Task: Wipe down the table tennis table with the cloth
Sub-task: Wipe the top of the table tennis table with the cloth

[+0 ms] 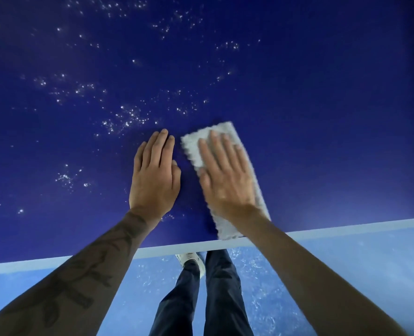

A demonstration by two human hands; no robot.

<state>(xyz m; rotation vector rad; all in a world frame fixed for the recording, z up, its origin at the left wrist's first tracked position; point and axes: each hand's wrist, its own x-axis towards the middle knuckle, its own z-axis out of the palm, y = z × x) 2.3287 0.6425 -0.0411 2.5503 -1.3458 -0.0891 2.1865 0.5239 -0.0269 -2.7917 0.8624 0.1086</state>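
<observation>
Cloth (193,147), folded long, lies on the blue table (298,117) near its white edge, pinned under the flat, somewhat blurred right hand (225,175), left hand (155,175) flat just beside it.

I see dark trousers (220,299) low in my view, two legs side by side. A white shoe (191,261) shows at the end of one trouser leg. Pale blue, white-flecked floor (370,263) spreads either side of the trousers.
</observation>
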